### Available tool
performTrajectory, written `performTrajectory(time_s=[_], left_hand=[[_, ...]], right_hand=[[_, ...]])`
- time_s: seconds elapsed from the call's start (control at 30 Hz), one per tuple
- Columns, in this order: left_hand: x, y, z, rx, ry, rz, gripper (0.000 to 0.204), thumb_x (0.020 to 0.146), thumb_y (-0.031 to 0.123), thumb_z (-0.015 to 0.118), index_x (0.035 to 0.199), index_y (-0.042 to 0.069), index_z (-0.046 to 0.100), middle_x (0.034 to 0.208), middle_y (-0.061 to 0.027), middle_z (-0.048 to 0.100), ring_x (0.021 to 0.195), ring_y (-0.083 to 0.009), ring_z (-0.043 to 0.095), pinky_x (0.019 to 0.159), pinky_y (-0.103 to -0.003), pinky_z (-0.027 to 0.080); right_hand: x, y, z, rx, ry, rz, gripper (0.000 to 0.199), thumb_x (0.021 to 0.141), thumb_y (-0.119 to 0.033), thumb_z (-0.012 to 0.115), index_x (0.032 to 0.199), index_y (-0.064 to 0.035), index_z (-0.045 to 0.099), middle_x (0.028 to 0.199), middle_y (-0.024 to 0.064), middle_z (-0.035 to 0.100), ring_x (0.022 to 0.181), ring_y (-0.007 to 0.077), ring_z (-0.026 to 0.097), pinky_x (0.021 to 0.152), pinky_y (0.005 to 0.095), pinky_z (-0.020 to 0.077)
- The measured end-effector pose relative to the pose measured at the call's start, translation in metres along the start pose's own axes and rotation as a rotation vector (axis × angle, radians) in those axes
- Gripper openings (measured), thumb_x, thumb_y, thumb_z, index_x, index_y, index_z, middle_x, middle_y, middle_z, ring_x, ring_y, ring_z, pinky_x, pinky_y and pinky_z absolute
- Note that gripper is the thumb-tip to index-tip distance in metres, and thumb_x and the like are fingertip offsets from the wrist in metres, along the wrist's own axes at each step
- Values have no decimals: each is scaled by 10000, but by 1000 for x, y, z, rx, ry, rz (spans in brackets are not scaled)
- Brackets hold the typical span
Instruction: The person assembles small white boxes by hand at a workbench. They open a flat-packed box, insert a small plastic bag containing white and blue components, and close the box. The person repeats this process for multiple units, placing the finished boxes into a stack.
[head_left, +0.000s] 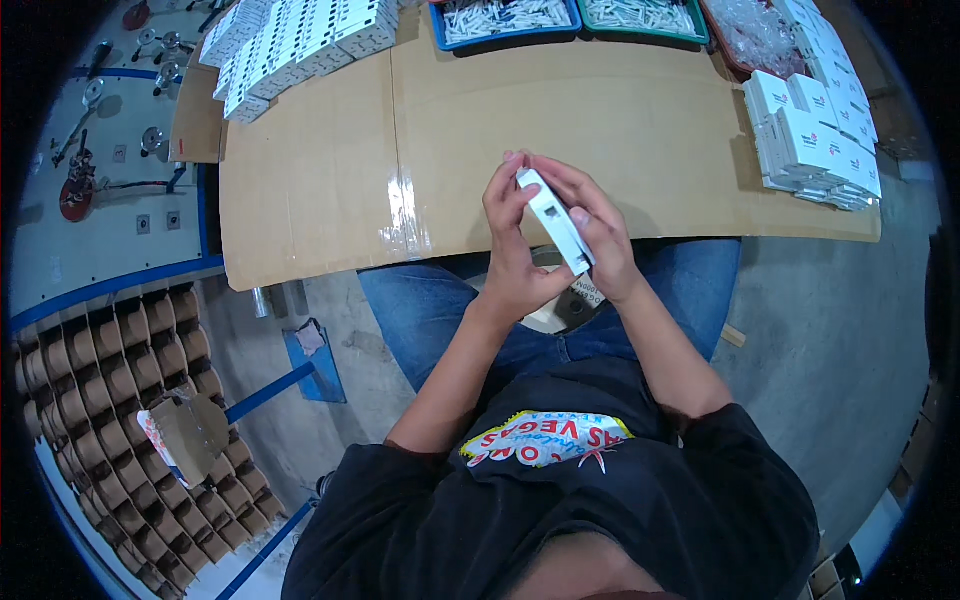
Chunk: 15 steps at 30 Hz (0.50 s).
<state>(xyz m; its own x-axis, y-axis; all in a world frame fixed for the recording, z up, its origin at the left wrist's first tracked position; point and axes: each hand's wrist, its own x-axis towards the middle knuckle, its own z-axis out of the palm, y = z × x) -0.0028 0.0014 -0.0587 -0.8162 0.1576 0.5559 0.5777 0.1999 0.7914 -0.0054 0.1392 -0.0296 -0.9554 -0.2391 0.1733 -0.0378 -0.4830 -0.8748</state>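
A slim white box [556, 222] is held between my two hands, tilted, over the near edge of the cardboard-covered table. My left hand [508, 245] grips its left side, with the thumb along its lower end and fingers at its upper end. From the right, my right hand [606, 240] closes around the other side, its fingers reaching over the top. A small dark opening or mark shows on the box's narrow face. Whether anything is inside cannot be seen. Behind it, between my legs, a pale round thing with a dark hub [570, 308] is partly hidden.
Stacked white boxes stand at the far left [305, 45] and right [815, 140] of the table [480, 120]. Along the back are a blue tray [508, 42] and a green tray [645, 37] of small white pieces, beside clear plastic bags [755, 35]. Cardboard dividers [120, 375] lie lower left.
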Motion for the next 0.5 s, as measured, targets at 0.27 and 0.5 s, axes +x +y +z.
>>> performTrajectory(time_s=[0.27,0.5], left_hand=[[0,2,-1,165,-20,26,943,684,134,875,1472,258,372,1561,-262,274,1484,-491,279,1185,-603,320],[0,-5,-3,151,-43,69,962,722,125,876,1504,203,322,1548,-261,306,1444,-445,375,1150,-542,384]], right_hand=[[4,-1,-5,-71,34,-61,735,888,-349,557,1488,41,388,1603,263,362,1493,329,370,1243,430,242],[4,-3,-5,-39,23,-75,670,858,-156,553,1481,22,381,1611,239,363,1483,309,383,1238,427,257]])
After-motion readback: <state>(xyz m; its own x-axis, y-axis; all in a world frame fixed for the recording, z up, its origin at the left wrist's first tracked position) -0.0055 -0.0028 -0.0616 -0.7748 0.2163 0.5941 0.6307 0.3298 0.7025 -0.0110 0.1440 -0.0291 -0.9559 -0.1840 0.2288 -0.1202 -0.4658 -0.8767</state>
